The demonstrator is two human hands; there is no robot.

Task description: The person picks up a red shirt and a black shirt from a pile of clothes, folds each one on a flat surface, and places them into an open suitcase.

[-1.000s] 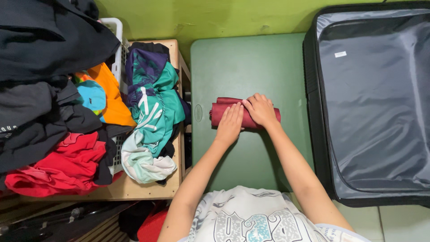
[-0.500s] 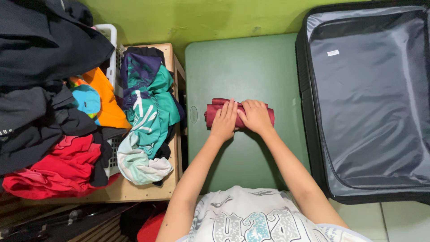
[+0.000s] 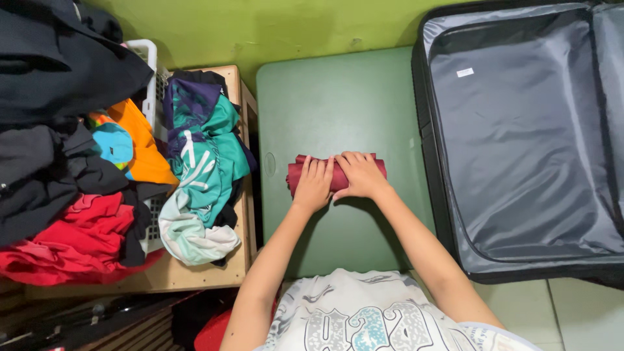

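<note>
Maroon rolled garment laid crosswise at middle of green table; left hand and right hand pressed flat on it, fingers together; open suitcase just beside

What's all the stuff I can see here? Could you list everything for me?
Rolled garment: one, maroon, lying on the green table under both hands.
Table: one, dull green, centre, against the wall.
Suitcase: one, black with grey lining, open and empty, to the right.
Teal garment: one, teal, purple and white, draped over the wooden stand.
Wooden stand: one, light wood, left of the table.
Laundry basket: one, white, on the stand, heaped with clothes.
Clothes pile: several, black, orange, blue and red, far left.
Wall: yellow-green, behind.
Left hand: flat on the roll.
Right hand: flat on the roll.
</note>
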